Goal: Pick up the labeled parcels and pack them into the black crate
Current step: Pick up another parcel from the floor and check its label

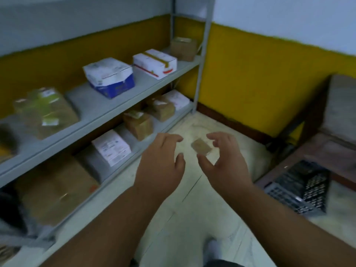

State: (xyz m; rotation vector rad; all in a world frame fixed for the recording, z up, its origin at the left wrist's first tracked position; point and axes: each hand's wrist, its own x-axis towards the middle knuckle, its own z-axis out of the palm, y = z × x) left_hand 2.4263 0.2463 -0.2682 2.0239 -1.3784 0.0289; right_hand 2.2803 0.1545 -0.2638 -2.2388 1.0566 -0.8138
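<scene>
Both my hands reach forward over the pale floor, fingers spread and curled, holding nothing. Between my left hand [161, 162] and my right hand [225, 160] shows a small brown parcel [201, 147]; it touches neither hand, and I cannot tell whether it lies on the floor. The black crate [300, 189] sits at the right on a low wooden bench. Labeled parcels stand on the grey shelves at the left: a white and blue box [109, 77], a white box with tape [155, 62], and a white labeled parcel [111, 147] on the lower shelf.
The grey metal shelf rack [107, 120] runs along the left wall with several brown cartons on both levels. A large brown carton [55, 187] fills the lower left. The wooden bench [331, 149] stands at the right. My white shoe [213, 249] shows at the bottom.
</scene>
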